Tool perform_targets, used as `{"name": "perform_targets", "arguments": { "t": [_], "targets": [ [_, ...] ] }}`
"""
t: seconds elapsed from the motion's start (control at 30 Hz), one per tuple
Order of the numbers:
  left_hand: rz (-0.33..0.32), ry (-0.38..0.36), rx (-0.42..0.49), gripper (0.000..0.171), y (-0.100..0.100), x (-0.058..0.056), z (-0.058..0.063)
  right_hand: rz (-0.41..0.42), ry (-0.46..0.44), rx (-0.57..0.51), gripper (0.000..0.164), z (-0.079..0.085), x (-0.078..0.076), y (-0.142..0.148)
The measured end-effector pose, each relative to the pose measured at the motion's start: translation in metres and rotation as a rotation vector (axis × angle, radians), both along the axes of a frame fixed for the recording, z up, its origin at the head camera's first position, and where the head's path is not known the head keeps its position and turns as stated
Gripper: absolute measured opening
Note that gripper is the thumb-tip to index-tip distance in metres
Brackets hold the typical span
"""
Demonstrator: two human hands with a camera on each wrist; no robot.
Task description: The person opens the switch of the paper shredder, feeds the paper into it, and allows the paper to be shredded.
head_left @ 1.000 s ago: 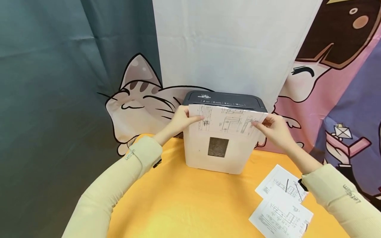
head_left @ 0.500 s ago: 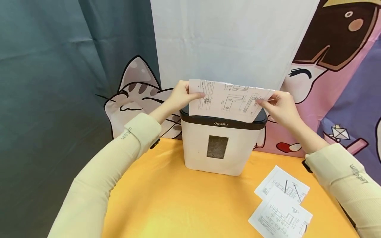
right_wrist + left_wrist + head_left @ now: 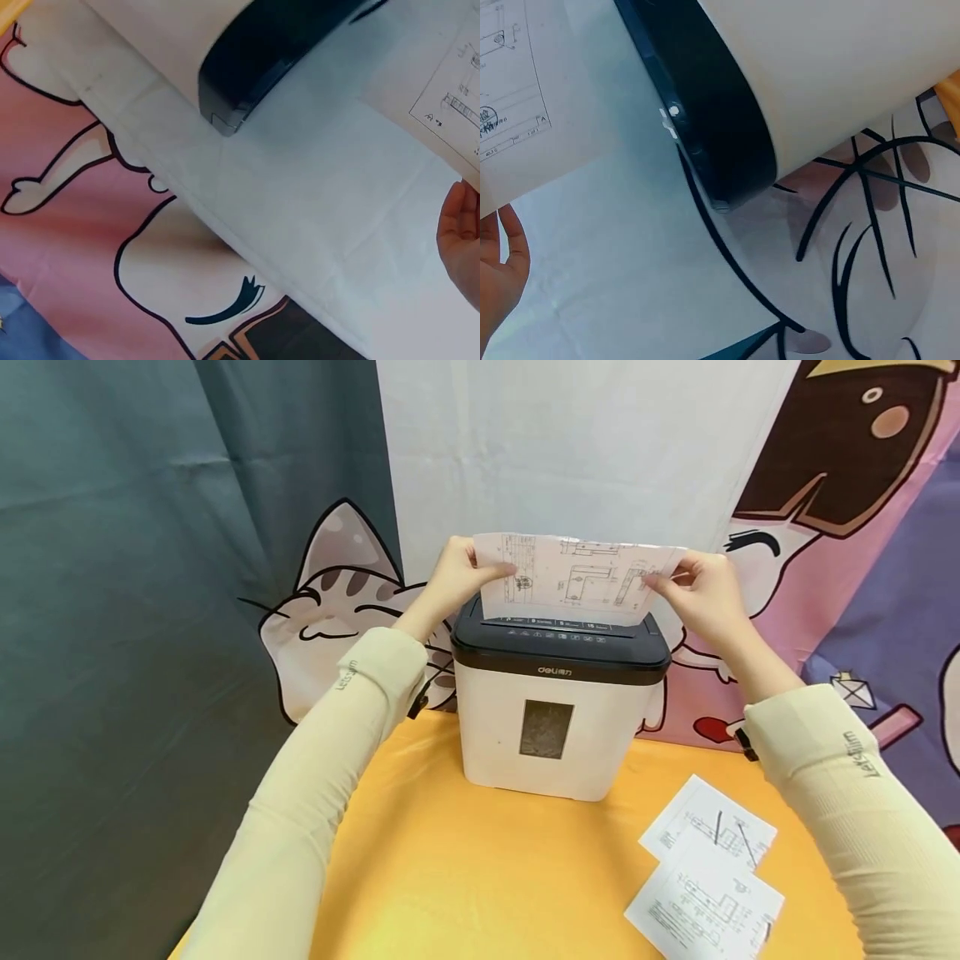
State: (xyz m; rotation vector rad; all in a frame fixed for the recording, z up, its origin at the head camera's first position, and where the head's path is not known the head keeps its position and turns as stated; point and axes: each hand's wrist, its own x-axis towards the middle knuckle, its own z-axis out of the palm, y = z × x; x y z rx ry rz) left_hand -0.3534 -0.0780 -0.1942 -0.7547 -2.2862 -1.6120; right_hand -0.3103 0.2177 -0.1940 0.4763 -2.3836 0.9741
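Observation:
A printed sheet of paper with line drawings is stretched between both hands over a paper shredder. My left hand pinches the sheet's left edge, thumb in front. At the right edge, my right hand grips it the same way. The sheet's lower edge overlaps the back of the shredder's dark top in the head view; whether they touch I cannot tell. In the left wrist view, the sheet shows apart from the shredder's dark rim. The right wrist view likewise shows a gap beside the rim.
Two overlapping printed sheets lie on the yellow tabletop, right of the shredder. A curtain with cartoon figures hangs close behind the shredder. A dark window is set in the shredder's white front.
Both hands have raised the sheet from in front of the shredder to above its top. The shredder's front and dark lid have come into view. The loose sheets have not moved.

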Motion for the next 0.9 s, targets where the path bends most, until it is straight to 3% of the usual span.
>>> {"name": "perform_targets", "arguments": {
  "t": [0.43, 0.9],
  "targets": [
    [0.095, 0.000, -0.074, 0.020, -0.001, -0.018, -0.007, -0.027, -0.011, -0.006, 0.023, -0.011, -0.022, -0.009],
    [0.116, -0.056, -0.081, 0.021, 0.008, -0.021, -0.012, -0.067, -0.026, 0.002, 0.023, -0.023, -0.031, -0.004]
  ]
}}
